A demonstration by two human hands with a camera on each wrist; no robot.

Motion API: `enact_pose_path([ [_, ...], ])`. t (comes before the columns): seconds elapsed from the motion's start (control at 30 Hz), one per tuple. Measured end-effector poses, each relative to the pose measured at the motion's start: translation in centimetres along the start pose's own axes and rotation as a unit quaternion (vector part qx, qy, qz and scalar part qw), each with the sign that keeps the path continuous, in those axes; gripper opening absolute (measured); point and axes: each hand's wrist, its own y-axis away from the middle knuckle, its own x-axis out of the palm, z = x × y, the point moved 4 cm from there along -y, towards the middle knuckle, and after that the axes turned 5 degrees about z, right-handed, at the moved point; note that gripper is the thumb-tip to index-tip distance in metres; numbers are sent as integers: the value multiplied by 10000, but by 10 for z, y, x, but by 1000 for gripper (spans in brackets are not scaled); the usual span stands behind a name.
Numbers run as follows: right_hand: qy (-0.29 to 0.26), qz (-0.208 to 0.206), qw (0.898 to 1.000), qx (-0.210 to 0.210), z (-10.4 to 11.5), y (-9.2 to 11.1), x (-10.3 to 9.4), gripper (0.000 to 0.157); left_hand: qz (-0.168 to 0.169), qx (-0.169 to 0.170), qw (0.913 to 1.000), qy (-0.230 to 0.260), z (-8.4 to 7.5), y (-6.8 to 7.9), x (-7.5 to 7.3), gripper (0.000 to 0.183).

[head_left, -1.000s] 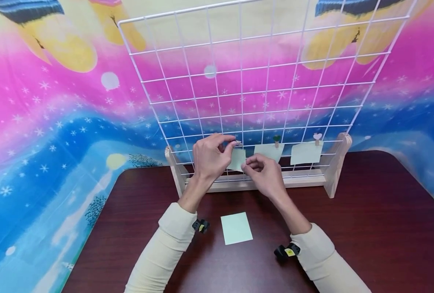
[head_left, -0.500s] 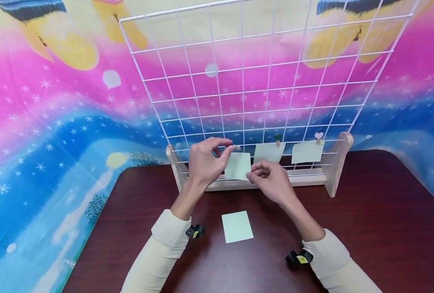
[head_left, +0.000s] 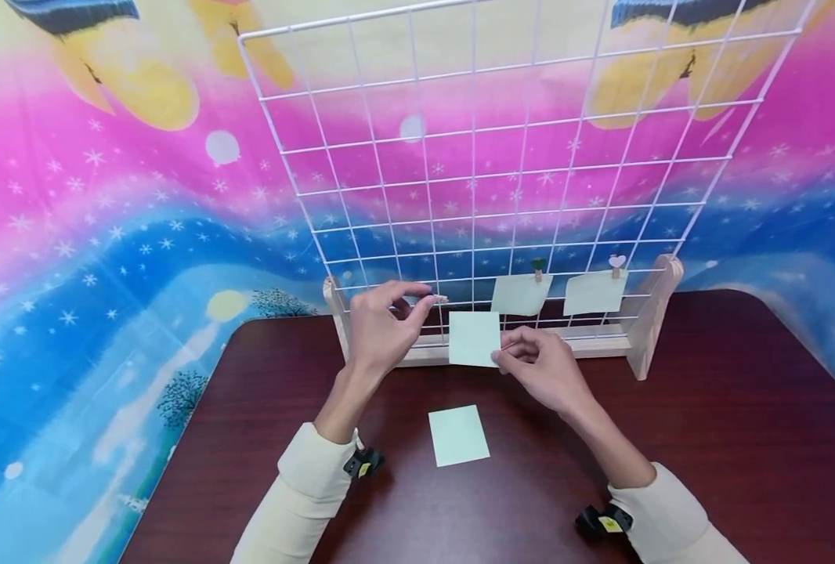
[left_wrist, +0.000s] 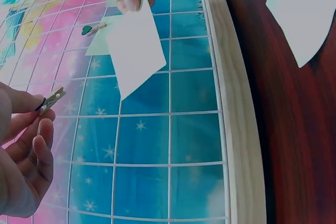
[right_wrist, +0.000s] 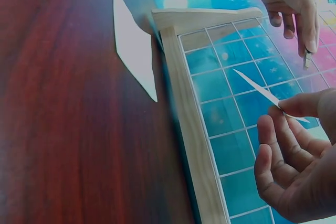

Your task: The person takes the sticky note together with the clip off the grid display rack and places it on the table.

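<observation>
My left hand point(head_left: 384, 325) pinches a small wooden clothespin point(left_wrist: 52, 99) between thumb and forefinger, just in front of the white wire grid point(head_left: 428, 190). In my right hand point(head_left: 546, 366), thumb and fingertips pinch the lower right corner of a pale green paper square point(head_left: 474, 338). That square is held upright before the grid's lower rows, apart from the clothespin. The left wrist view shows its face tilted, while in the right wrist view the paper point(right_wrist: 257, 88) appears nearly edge-on. A second pale green square point(head_left: 459, 435) lies flat on the table between my forearms.
Two more pale squares hang on the grid, one under a green-heart clothespin point(head_left: 538, 268), the other under a white-heart clothespin point(head_left: 616, 266). Wooden feet and a crossbar point(head_left: 601, 345) support the grid on the dark red table point(head_left: 749, 407). A colourful patterned cloth point(head_left: 142, 188) hangs behind.
Both hands have drawn back from the grid toward me and spread apart. The right has brought the paper square down and right, out of the left hand's cover; the clothespin has moved left and down.
</observation>
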Motion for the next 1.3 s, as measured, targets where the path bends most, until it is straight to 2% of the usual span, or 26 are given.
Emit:
enact_pose_path([
  [0.37,-101,164,9995,238,-12,17,-5,18,221,-338,9987,310,9,19,-5,13],
  [0.7,-82,427,9978,509,-25,33,-6,22,528,-897,9936,435,21,43,-7,14],
  [1.03,96,590,9954,751,-38,47,-11,16,786,-1233,9885,392,24,60,-16,15],
  [1.3,191,633,9954,687,-46,56,-15,15,990,-1603,9817,286,28,76,-24,16],
])
